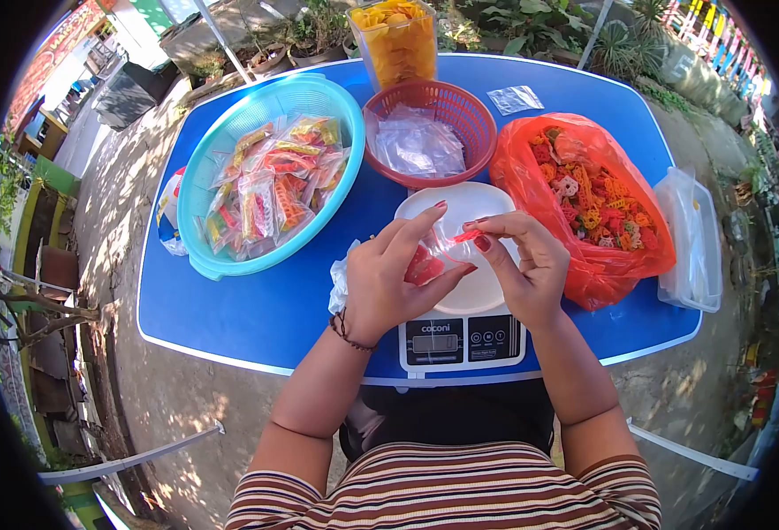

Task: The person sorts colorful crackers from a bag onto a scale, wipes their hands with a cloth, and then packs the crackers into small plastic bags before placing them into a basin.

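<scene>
A small clear plastic bag [449, 251] with something red inside is held over the kitchen scale [463, 340]. My left hand [398, 269] grips the bag from the left, its fingers curved around it. At the bag's mouth, the thumb and forefinger of my right hand [524, 263] pinch a small red snack piece [469, 235]. Beneath both hands is the scale's round white plate [469, 309], partly covered by them. An open red plastic bag [615, 276] full of red, orange and pale lattice-shaped snacks [597, 194] lies beside my right hand.
A turquoise basket [202, 263] of filled packets stands at the left. Behind the scale, a red-brown basket [478, 119] holds clear empty bags [414, 141]. A tall container of yellow chips [395, 44] is at the back, a clear plastic box [690, 238] at the right of the blue table [221, 309].
</scene>
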`<state>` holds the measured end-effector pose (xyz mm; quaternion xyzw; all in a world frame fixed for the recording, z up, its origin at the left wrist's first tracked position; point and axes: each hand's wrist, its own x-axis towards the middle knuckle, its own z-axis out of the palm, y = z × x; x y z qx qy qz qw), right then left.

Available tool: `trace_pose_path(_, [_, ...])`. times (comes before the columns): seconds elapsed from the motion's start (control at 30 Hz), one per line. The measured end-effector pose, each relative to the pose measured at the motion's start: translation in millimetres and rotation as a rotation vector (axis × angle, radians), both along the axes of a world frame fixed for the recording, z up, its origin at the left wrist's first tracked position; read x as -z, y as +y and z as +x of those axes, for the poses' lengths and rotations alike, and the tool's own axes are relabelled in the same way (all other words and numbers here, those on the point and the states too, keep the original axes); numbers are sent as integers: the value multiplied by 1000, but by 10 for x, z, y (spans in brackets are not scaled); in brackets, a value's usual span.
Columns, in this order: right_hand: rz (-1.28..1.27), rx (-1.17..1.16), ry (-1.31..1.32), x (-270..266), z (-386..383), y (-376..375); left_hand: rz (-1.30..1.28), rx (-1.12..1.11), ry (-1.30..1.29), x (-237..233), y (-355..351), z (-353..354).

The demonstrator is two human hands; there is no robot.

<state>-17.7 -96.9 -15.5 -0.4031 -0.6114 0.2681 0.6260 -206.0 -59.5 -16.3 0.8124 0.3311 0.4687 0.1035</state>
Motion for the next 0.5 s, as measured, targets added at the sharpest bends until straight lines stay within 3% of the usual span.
trace_pose_path(0.27, [95, 39, -164, -4, 53, 21, 70, 32, 19, 54, 19, -1])
trace_pose_path(0.5, [-57, -63, -182, -18, 42, 9, 93, 47, 50, 37, 4, 8])
